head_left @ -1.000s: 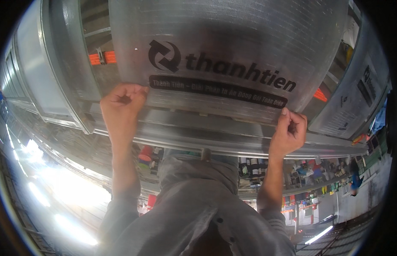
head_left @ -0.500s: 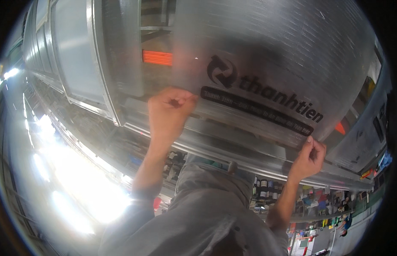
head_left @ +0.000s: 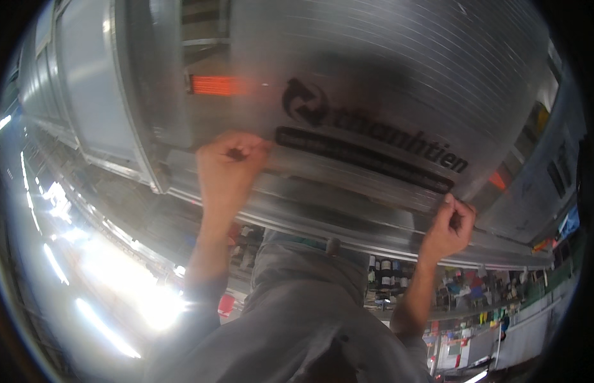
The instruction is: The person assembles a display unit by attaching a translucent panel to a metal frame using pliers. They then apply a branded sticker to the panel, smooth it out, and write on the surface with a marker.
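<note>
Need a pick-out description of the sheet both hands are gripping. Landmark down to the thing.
Start from the shiny metal frame running across the middle of the view. The translucent ribbed plastic sheet spreads above it, with the left hand and right hand gripping its lower edge. Unlike the plain metal panels to the left, it bears a dark swirl logo and a black band of print.

Left hand (head_left: pixel 230 169): raised, fingers curled into a closed grip, knuckles facing the camera. Right hand (head_left: pixel 449 226): raised lower and well apart, fingers pinched shut (thumb against forefinger). Both forearms bare, rising from the lower edge; upper arms in grey sleeves.
</note>
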`<state>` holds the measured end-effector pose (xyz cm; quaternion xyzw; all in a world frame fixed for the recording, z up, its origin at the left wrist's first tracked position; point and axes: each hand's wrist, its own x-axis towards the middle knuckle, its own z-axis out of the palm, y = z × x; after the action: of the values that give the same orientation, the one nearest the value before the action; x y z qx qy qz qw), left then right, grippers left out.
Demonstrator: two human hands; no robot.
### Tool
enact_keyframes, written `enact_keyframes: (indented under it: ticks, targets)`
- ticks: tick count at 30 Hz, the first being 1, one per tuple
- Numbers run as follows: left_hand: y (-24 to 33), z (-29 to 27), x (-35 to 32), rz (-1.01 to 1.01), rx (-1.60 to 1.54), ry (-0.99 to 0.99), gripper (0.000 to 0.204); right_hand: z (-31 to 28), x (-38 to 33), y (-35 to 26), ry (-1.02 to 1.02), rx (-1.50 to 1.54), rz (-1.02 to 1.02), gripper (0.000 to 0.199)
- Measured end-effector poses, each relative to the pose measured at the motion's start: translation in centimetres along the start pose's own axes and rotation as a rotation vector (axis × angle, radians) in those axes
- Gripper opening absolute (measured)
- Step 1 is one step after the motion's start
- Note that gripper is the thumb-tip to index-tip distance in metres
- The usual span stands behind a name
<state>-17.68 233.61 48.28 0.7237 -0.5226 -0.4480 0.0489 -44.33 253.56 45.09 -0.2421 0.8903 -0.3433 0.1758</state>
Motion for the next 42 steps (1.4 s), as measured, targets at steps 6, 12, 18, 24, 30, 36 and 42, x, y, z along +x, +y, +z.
enact_keyframes:
  ticks: [6, 12, 18, 24, 30, 36, 42]
  targets:
    - [0.1, -0.1, -0.1, 0.002, -0.022, -0.014, 0.006, 0.0, -0.1, -0.2, -0.007, -0.006, -0.042, 0.006]
    - [0.3, -0.2, -0.1, -0.042, -0.036, -0.019, 0.005, -0.2, 0.0, -0.1, -0.026, -0.008, -0.017, 0.007]
    - [-0.8, -0.5, 0.2, -0.003, -0.001, -0.019, 0.006, -0.5, 0.0, 0.5, -0.011, -0.074, -0.061, 0.007]
    - [0.0, 0.0, -0.2, -0.001, -0.029, 0.012, 0.005, -0.2, -0.1, 0.4, -0.001, -0.013, -0.036, 0.006]
    - [0.0, -0.2, -0.2, 0.006, 0.0, 0.007, 0.006, -0.2, 0.0, -0.1, -0.009, -0.026, -0.07, 0.006]
    - [-0.7, -0.3, 0.4, 0.035, -0.011, -0.003, 0.002, -0.4, 0.0, 0.5, -0.014, -0.094, -0.1, 0.005]
    - [-0.3, -0.4, 0.1, -0.011, -0.024, -0.017, 0.007, 0.0, -0.1, -0.1, 0.0, 0.007, -0.006, 0.006]
